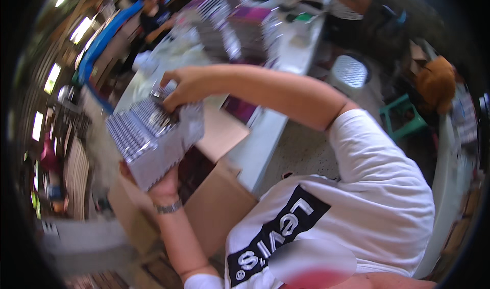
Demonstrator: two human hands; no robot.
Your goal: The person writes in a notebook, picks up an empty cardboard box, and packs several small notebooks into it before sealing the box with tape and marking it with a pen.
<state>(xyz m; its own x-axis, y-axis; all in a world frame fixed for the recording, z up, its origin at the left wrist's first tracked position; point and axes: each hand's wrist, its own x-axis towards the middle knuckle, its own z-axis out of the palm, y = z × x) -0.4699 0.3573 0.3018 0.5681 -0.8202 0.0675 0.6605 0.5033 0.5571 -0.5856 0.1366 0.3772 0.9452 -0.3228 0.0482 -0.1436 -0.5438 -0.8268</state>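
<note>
A block of small, tightly rowed packs (153,156) in shiny clear wrap is held tilted over an open cardboard box. My left hand (164,183), with a metal-banded watch at the wrist, supports the block from beneath, fingers curled round its lower end. Reaching across from the right, my right hand (186,87) is closed at the block's far top edge. Between its thumb and fingers shows a small shiny pack (160,90), blurred by motion. Below the block, the open cardboard box (219,207) has its flaps spread; dark contents show inside.
A long white table (270,151) runs away from me, with tall stacks of wrapped packs (250,31) and crumpled clear plastic (176,59) on it. Two people stand or sit at its far end. A white stool (349,72) and a green stool (404,118) stand to the right.
</note>
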